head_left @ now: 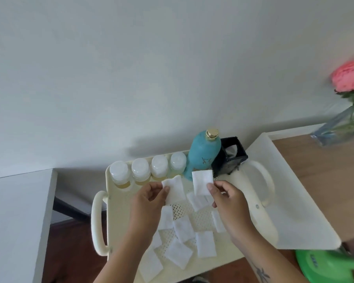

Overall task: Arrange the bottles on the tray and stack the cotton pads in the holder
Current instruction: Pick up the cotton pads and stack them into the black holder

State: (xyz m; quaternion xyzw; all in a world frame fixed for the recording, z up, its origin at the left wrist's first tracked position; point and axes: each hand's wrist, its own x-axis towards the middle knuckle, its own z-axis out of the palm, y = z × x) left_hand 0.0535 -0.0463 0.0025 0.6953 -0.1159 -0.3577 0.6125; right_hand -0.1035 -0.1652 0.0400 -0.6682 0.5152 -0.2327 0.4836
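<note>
A cream perforated tray (119, 219) with handles carries several small clear bottles (140, 170) with white caps in a row along its far edge. A teal bottle (203, 158) with a gold cap stands at their right, next to a black holder (233, 158). My left hand (149, 203) pinches one white cotton pad (175, 189). My right hand (229, 199) pinches another cotton pad (202, 181) and holds it upright just in front of the teal bottle. Several loose cotton pads (184, 229) lie scattered on the tray below my hands.
A white flat tray (294, 217) lies on the wooden table (325, 170) at the right. A glass vase (339, 129) with a pink flower (347, 78) stands at the far right. A green object (323, 266) sits at bottom right. A white wall rises behind.
</note>
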